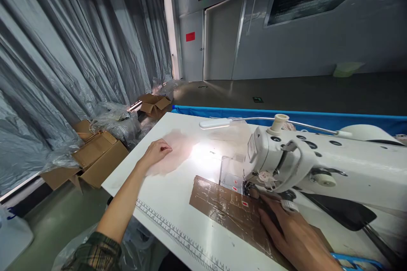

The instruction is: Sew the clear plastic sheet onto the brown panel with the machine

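Sheer fabric (pixel 179 146) lies spread left of the sewing machine (pixel 356 163), stitching apparently unfinished, the curled left hand (pixel 157 152) upon it, the right hand (pixel 291 228) on the machine's near side, both grips unclear.

We have room over the white tabletop (pixel 173 192) between our left hand (pixel 157 152) and the brown sheet (pixel 219 201); rightward, the sewing machine (pixel 346 165) blocks us.

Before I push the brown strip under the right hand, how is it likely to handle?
The brown strip is probably fairly stiff, since it lies flat with straight edges. It looks thin, so it should be light for its size. Its glossy, wrinkled surface suggests it may feel slick under the right hand.
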Available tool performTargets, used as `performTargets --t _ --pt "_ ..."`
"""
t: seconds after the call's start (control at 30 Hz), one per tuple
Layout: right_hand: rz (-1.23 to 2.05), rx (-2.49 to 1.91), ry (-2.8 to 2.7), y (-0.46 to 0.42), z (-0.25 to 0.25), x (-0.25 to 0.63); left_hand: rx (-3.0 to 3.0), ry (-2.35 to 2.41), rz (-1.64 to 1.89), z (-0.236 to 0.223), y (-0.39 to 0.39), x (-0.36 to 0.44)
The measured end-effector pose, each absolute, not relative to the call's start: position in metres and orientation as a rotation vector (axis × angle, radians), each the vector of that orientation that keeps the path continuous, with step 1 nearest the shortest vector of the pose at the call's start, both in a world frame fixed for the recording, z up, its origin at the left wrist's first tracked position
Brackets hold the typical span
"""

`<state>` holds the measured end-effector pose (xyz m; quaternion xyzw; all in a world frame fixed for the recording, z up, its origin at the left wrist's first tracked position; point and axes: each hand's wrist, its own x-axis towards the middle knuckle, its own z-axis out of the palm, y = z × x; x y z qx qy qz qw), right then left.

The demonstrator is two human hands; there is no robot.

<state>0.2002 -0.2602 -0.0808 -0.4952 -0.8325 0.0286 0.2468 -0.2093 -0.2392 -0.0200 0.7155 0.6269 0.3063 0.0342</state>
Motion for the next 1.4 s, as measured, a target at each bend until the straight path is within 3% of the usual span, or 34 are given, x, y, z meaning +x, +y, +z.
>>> performTargets --t 0.17,0.27,0.5,0.67,0.77,0.97,1.13,1.23,1.4 --pt "0.049 -1.358 -2.267 -0.261 -0.074 0.197 2.348 1.905 0.975 -0.007 -0.251 -0.174" --pt "0.056 -1.42 -2.289 -0.263 -0.068 0.195 2.466 1.675 0.819 -0.007 -0.265 -0.133" --pt "0.048 -1.531 -2.315 -0.264 -0.065 0.192 2.256 0.639 0.563 -0.022 -0.289 -0.081" --pt "0.061 -1.612 -2.358 -0.267 -0.064 0.19 2.324 1.166 0.974 -0.032 -0.27 -0.101" --pt "0.057 -1.659 -2.388 -0.272 -0.06 0.187 2.361 1.456 1.032 -0.04 -0.259 -0.11" --pt "0.116 -1.561 -2.35 -0.275 -0.058 0.186 2.435 1.507 0.879 -0.049 -0.254 -0.109" --pt "0.188 -1.562 -2.309 -0.274 -0.056 0.188 2.372 1.365 1.076 -0.042 -0.257 -0.107" --pt "0.414 -1.484 -2.25 -0.279 -0.045 0.188 2.126 1.248 1.084 -0.027 -0.271 -0.096" --pt "1.15 -1.125 -2.033 -0.293 -0.021 0.186 1.537 0.719 0.596 -0.005 -0.326 -0.049"
